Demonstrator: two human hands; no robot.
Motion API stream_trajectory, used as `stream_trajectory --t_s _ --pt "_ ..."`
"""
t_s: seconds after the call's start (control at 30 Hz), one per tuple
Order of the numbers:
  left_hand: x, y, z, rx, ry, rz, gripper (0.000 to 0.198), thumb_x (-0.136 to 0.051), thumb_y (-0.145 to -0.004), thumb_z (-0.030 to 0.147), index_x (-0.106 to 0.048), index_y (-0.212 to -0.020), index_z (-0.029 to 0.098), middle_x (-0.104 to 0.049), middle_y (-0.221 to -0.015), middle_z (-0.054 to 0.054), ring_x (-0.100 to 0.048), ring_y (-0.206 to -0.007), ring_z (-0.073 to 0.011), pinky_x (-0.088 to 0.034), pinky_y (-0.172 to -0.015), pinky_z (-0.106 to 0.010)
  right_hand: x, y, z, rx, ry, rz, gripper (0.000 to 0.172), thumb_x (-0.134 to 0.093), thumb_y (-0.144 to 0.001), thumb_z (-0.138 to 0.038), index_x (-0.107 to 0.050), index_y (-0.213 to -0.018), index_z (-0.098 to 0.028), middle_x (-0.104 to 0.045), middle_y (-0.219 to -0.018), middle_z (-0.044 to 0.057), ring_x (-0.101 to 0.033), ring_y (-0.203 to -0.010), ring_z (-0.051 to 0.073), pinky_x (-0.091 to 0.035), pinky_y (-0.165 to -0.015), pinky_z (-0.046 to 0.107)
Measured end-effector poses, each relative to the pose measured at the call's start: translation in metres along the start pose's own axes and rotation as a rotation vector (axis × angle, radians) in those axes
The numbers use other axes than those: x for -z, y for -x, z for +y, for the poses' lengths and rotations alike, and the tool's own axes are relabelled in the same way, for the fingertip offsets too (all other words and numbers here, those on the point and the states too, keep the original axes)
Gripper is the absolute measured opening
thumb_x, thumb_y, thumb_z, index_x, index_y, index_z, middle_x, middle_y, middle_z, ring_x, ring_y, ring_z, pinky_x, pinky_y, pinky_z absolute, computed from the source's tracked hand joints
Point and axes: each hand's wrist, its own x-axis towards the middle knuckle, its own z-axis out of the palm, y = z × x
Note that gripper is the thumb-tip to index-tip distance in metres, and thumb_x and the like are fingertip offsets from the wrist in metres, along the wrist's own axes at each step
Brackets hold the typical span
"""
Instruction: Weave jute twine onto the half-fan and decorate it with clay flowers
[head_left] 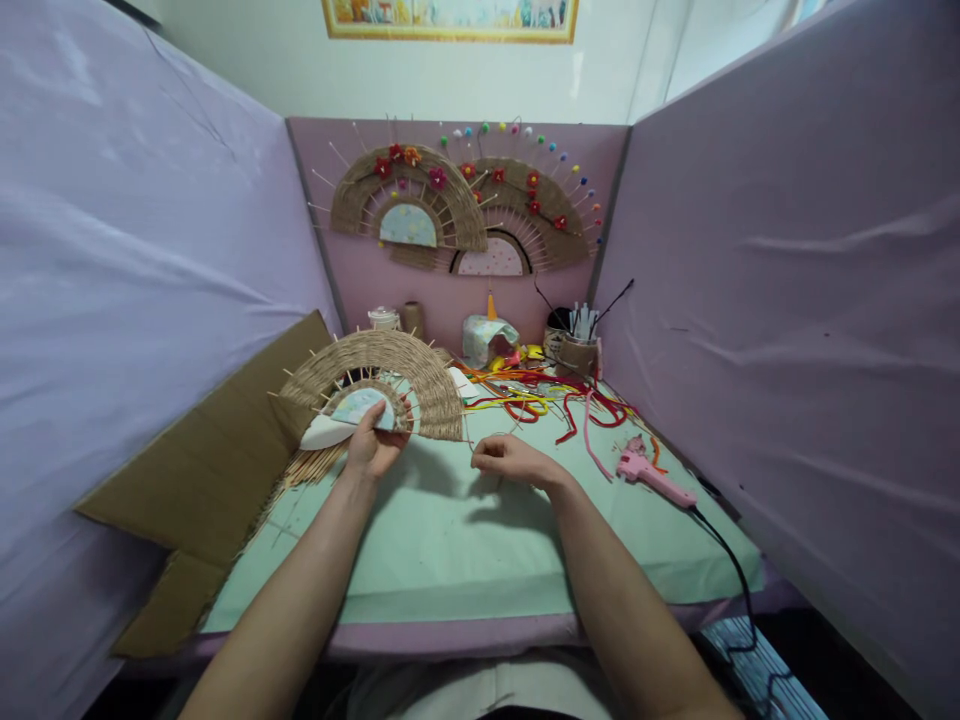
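Observation:
My left hand (377,447) grips a half-round woven fan (431,385) by its small patterned centre, thumb on the front face. Thin sticks radiate through the woven band and poke out past its outer edge. To the right of the fan's lower corner, my right hand (511,459) is closed in a pinch on a thin strand of twine (471,443) that runs to the fan's edge. The fan is held up above the green-covered table (450,570).
A pink glue gun (654,477) with a black cord lies at right. Coloured pipe cleaners (536,403) spread behind my right hand. A bundle of sticks (319,464) and folded cardboard (214,465) are at left. Two decorated fans (349,205) hang on the back panel.

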Motion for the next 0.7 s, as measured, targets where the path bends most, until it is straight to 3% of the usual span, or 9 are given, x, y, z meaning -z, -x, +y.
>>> stream_trajectory --t_s 0.07,0.17,0.23,0.33,0.5,0.7 --pt "0.002 -0.001 -0.001 0.003 -0.009 -0.011 0.027 -0.046 -0.089 0.013 -0.062 -0.11 0.008 -0.073 -0.077 -0.01 -0.07 -0.067 -0.0163 -0.058 -0.06 -0.024 0.001 -0.003 0.003 0.036 0.027 0.071 0.025 -0.066 -0.075 -0.039 -0.067 -0.086 -0.016 -0.065 -0.082 0.002 -0.057 -0.077 0.016 -0.044 -0.072 0.028" --pt "0.005 -0.003 -0.003 0.01 -0.03 -0.038 0.027 -0.048 -0.088 0.013 -0.062 -0.111 0.009 -0.073 -0.078 -0.009 -0.07 -0.068 -0.0167 -0.057 -0.061 -0.025 0.001 -0.006 0.006 0.111 -0.024 0.185 0.037 -0.07 -0.072 -0.037 -0.066 -0.103 -0.018 -0.066 -0.107 0.007 -0.059 -0.101 0.021 -0.042 -0.092 0.035" --pt "0.006 -0.003 -0.005 0.017 -0.058 -0.054 0.027 -0.048 -0.088 0.013 -0.063 -0.11 0.008 -0.073 -0.077 -0.01 -0.069 -0.067 -0.0167 -0.057 -0.061 -0.025 -0.002 -0.008 0.006 0.179 -0.118 0.235 0.039 -0.068 -0.075 -0.039 -0.064 -0.109 -0.019 -0.065 -0.112 0.007 -0.058 -0.107 0.022 -0.042 -0.095 0.036" --pt "0.006 -0.002 -0.008 0.031 -0.11 -0.071 0.027 -0.048 -0.088 0.014 -0.064 -0.108 0.007 -0.073 -0.077 -0.011 -0.069 -0.066 -0.0165 -0.057 -0.062 -0.025 -0.008 -0.011 0.005 0.227 -0.273 0.284 0.034 -0.066 -0.079 -0.043 -0.066 -0.103 -0.02 -0.068 -0.102 0.005 -0.062 -0.096 0.02 -0.045 -0.087 0.033" --pt "0.003 0.0 -0.012 0.016 -0.159 -0.067 0.022 -0.048 -0.088 0.013 -0.066 -0.101 0.007 -0.073 -0.077 -0.01 -0.069 -0.067 -0.016 -0.057 -0.063 -0.025 -0.015 -0.012 0.003 0.137 -0.32 0.419 0.026 -0.066 -0.074 -0.043 -0.063 -0.071 -0.017 -0.061 -0.068 -0.001 -0.055 -0.065 0.014 -0.042 -0.067 0.027" --pt "0.001 -0.001 -0.014 -0.069 -0.126 -0.041 0.017 -0.049 -0.088 0.009 -0.065 -0.094 0.011 -0.074 -0.08 -0.008 -0.071 -0.071 -0.0155 -0.058 -0.067 -0.025 -0.018 -0.014 0.002 0.176 -0.193 0.56 0.024 -0.064 -0.074 -0.04 -0.059 -0.065 -0.018 -0.058 -0.065 -0.001 -0.051 -0.062 0.014 -0.04 -0.063 0.027"
